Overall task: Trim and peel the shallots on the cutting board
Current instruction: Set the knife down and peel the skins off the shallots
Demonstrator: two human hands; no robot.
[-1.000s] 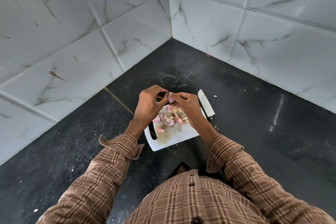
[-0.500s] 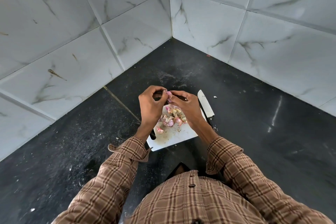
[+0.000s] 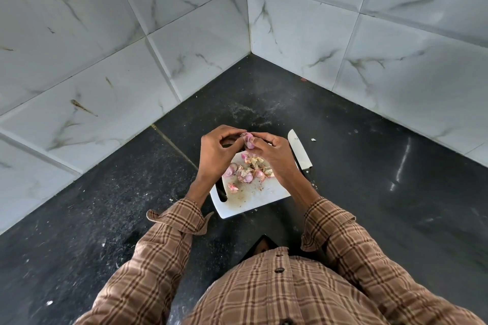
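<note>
Shallot [image 3: 248, 139] pinched between both hands above the board's 12 o'clock edge.
Cutting board [image 3: 253, 196] nearest; left hand [image 3: 216, 152] and right hand [image 3: 274, 152] have risen slightly, fingers pinching skin, so peeling continues; knife [image 3: 299, 149] idle at 2 o'clock.

Left hand [image 3: 216, 155] grip shifted on shallot [image 3: 249, 139]; skin possibly pulled further; right hand [image 3: 273, 154] barely moved.

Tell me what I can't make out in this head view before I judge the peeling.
- Held shallot: mostly covered by the left hand and right hand; peel progress unclear.
- Knife: handle hidden behind the right wrist.
- Pile on the cutting board: too small to sort peeled shallots from skins.
</note>
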